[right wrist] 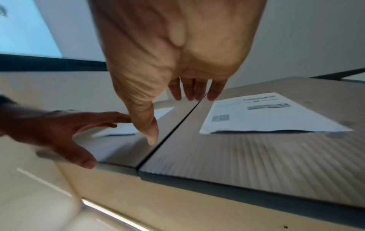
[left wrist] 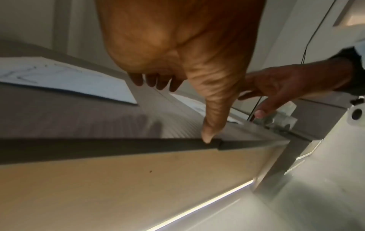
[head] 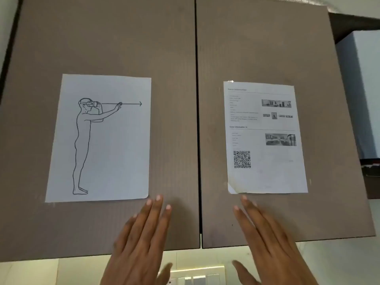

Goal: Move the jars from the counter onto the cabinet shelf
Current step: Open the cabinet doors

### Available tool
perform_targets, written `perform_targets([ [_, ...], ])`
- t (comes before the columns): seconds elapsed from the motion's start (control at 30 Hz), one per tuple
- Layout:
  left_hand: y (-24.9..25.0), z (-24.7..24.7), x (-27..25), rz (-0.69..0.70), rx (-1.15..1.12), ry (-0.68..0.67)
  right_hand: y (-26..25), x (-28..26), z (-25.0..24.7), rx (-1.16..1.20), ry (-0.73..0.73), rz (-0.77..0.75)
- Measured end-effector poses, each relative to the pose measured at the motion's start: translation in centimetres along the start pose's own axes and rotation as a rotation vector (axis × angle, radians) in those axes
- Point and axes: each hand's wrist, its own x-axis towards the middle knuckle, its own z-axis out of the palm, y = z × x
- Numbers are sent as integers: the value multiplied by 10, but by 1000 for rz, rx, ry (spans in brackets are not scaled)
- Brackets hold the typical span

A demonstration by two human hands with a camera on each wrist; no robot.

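Note:
Two grey-brown cabinet doors fill the head view, both closed: the left door (head: 102,48) and the right door (head: 267,48), with a thin gap between them. My left hand (head: 141,233) is raised in front of the left door's lower part, fingers straight and spread. My right hand (head: 267,239) is held up the same way before the right door. Neither hand holds anything. In the left wrist view my left thumb (left wrist: 209,134) reaches toward the door's bottom edge (left wrist: 98,146). No jars, counter or shelf are in view.
A sheet with a line drawing of a standing figure (head: 100,138) is stuck to the left door, a printed sheet with a QR code (head: 265,138) to the right. A switch plate (head: 197,276) sits on the wall below. A pale box-like appliance (head: 364,95) hangs at the right.

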Motion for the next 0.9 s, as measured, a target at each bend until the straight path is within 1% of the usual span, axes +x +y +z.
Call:
perform_targets([
  [0.03,-4,7,8,-36,-5,-73,1,8,8,-7,-72,25],
  [0.07,-5,12,13,-59,0,-115,1,13,13,-35,-135,43],
  [0.13,-10,25,19,-57,33,-147,12,13,37,-97,-230,76],
  [0.17,-11,28,22,-46,53,-132,14,15,45,-109,-270,96],
  [0.2,-9,30,22,-43,77,-89,15,14,52,-137,-260,91],
  [0.23,-10,33,24,-39,100,-55,16,14,57,-174,-219,90],
  [0.3,-9,33,28,-47,137,-10,17,12,64,-254,-170,119],
  [0.37,-7,34,32,-69,125,-11,17,11,75,-266,-134,141],
  [0.43,-5,37,32,-80,119,-29,17,9,82,-281,-88,130],
  [0.53,-7,39,31,-76,124,-69,20,7,89,-296,-62,140],
  [0.67,-1,41,28,-71,145,-41,13,3,87,-223,-116,177],
  [0.73,2,38,27,-82,147,-49,11,4,83,-213,-134,187],
  [0.83,6,32,25,-98,129,-53,7,4,79,-224,-112,203],
  [0.9,8,27,23,-101,129,-54,6,5,73,-227,-136,190],
])
